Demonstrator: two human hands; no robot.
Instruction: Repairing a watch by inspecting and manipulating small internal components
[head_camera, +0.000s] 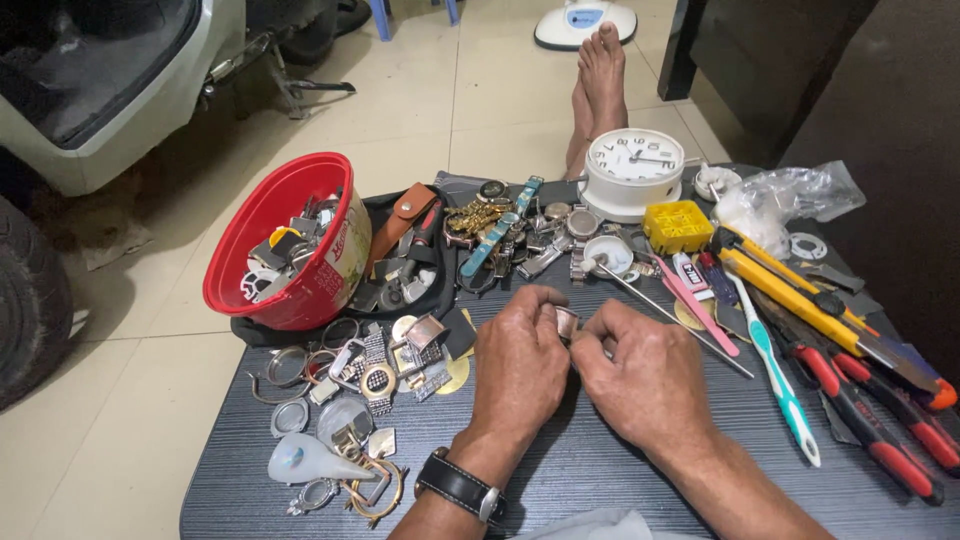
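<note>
Hands at centre of dark tabletop (600, 470), both pinched on one small metal watch part (566, 322); that's the item I'm logging first.

Progress, as I judge it: work on this piece is mid-way at best. Part is up off the table and between the fingers, so pick-up is done. Nothing looks fitted or set aside as finished yet. Plenty left, going by the loose stock: heap of watch cases and bezels (350, 390) at near left, pile of watches and bands (500, 225) beyond the hands, red bowl (285, 240) full of more bits.

Grip:
- Left hand (520, 370): fingers curled in tight, thumb and forefinger closed on the part's left edge. Black wristwatch (458, 485) on that wrist.
- Right hand (645, 375): narrow pinch too, fingertips meeting the part from the right. Can't tell if it also holds a fine tool (too small to see).

Other stock, right side: white toothbrush w/ teal grip (780, 375), pink tweezers (695, 305), thin metal rod (675, 315), yellow utility knife (800, 300), red-handled pliers (880, 420), yellow parts box (678, 225), white alarm clock (632, 170), clear plastic bag (790, 200).
</note>
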